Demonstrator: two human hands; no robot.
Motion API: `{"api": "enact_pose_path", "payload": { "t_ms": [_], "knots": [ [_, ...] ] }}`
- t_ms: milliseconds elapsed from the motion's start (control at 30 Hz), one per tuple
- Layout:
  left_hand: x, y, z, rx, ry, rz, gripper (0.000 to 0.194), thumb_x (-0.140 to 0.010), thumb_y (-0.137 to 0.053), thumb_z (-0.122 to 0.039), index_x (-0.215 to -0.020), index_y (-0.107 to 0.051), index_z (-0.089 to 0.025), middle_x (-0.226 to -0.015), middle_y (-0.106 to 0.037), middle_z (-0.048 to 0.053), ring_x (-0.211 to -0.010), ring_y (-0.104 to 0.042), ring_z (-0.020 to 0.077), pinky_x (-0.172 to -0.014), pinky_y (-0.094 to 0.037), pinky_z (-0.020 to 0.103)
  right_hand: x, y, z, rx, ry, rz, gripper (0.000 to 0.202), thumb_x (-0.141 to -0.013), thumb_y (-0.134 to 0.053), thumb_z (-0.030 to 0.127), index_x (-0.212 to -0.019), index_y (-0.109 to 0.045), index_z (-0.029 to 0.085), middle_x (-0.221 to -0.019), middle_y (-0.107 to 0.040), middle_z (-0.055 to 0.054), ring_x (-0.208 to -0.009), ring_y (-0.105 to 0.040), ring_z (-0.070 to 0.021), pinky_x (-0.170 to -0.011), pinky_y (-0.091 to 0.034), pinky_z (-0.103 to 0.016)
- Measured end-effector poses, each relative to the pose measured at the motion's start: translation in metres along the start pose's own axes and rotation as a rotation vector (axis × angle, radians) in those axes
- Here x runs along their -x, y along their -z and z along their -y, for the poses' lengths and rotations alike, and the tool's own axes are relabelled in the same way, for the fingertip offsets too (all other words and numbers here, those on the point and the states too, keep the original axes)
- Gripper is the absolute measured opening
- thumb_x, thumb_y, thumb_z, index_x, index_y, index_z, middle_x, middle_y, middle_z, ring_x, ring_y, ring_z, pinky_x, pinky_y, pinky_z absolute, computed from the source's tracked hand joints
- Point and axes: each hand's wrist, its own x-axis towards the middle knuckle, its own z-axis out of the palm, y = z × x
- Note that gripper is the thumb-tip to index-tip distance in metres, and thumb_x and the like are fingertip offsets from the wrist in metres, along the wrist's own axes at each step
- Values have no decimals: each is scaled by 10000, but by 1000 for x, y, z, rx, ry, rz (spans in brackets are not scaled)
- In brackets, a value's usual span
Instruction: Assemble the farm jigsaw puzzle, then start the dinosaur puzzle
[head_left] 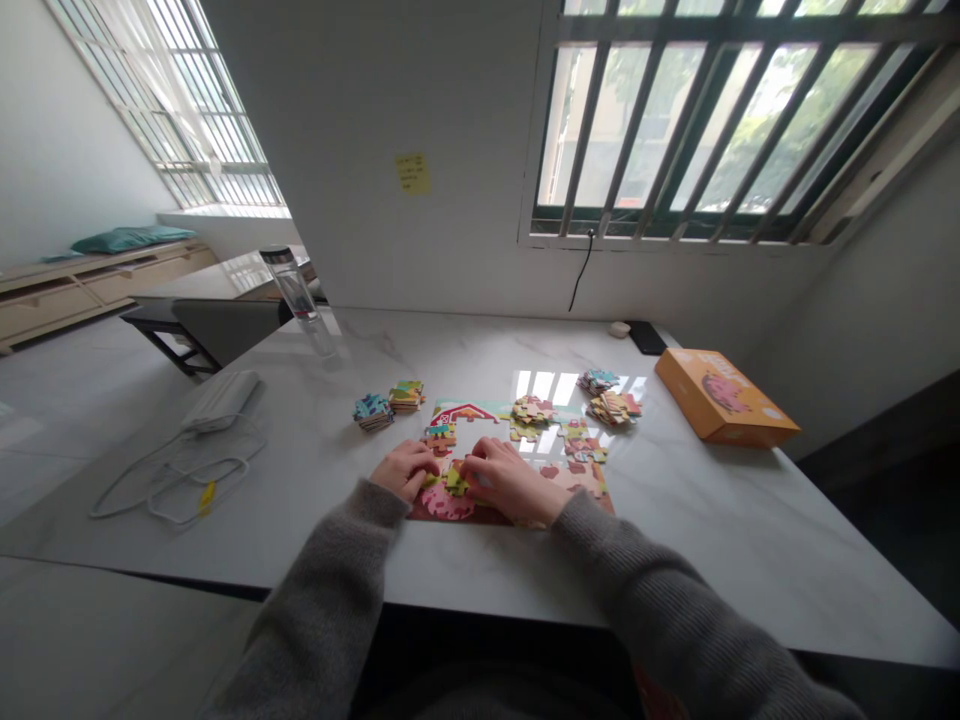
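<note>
A partly assembled jigsaw puzzle (pixel 448 502) lies on the marble-patterned table, with a bare white area in its middle. My left hand (pixel 406 469) rests at its left edge, fingers bent together over the pieces; what they may hold is hidden. My right hand (pixel 511 481) is over the puzzle's middle, thumb and fingers closed at a green-yellow puzzle piece (pixel 456 479). Loose pieces (pixel 533 410) are heaped on the puzzle's upper part. Two small stacks, one blue (pixel 373 411) and one green-orange (pixel 407 395), stand beyond my left hand.
More piece stacks (pixel 615 407) lie right of the puzzle, near an orange box (pixel 724 397). A black phone (pixel 646 338) and a small white object (pixel 619 329) are at the back. A glass bottle (pixel 289 284), a white adapter (pixel 220 400) and cables (pixel 157 490) are on the left.
</note>
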Motion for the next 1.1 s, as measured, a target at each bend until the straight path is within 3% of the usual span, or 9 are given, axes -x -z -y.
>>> {"api": "enact_pose_path", "payload": {
  "t_ms": [200, 467, 700, 833, 967, 1100],
  "knots": [
    [0, -8, 4, -21, -5, -29, 207, -851, -566, -179, -787, -757, -223, -850, -670, 55, -876, -594, 221, -850, -502, 379, 1, 2, 4, 29, -3, 8, 152, -935, -630, 251, -1081, -640, 211, -1066, -548, -78, -968, -492, -207, -897, -430, -362],
    [-1, -2, -3, -66, -14, 11, 227, -870, -561, -181, -823, -778, -227, -863, -673, 60, -852, -587, 222, -828, -491, 382, 4, 1, 5, 34, -5, 22, 227, -914, -615, 159, -1135, -631, 210, -1129, -549, -100, -1057, -477, -235, -949, -425, -402],
    [0, -7, -21, -61, -135, 56, 210, -865, -559, -180, -903, -758, -235, -1007, -722, 48, -992, -602, 244, -909, -469, 421, 6, -1, 6, 37, 16, 21, 219, -944, -563, 146, -1135, -636, 221, -1139, -571, -100, -1073, -495, -234, -949, -446, -402],
    [-1, -8, -27, -43, -148, 58, 219, -850, -548, -158, -904, -748, -230, -995, -723, 46, -977, -606, 238, -919, -476, 415, 10, 5, 5, 8, 37, -13, 223, -959, -553, 177, -1166, -624, 218, -1128, -585, -107, -1057, -512, -233, -932, -463, -397],
    [-1, -11, -22, -47, -146, 65, 217, -829, -553, -140, -885, -741, -231, -1003, -716, 49, -971, -607, 238, -912, -474, 415, 20, 17, -12, -32, 4, -99, 250, -929, -543, 121, -1146, -632, 208, -1058, -611, -98, -987, -543, -227, -906, -476, -393],
    [-1, -13, -18, -40, -169, 45, 219, -825, -540, -136, -869, -737, -221, -985, -717, 55, -945, -612, 236, -919, -477, 422, 43, 29, -45, -46, -113, -183, 292, -912, -474, 58, -1094, -659, 193, -1004, -625, -94, -957, -575, -222, -864, -488, -377]
  ]
}}
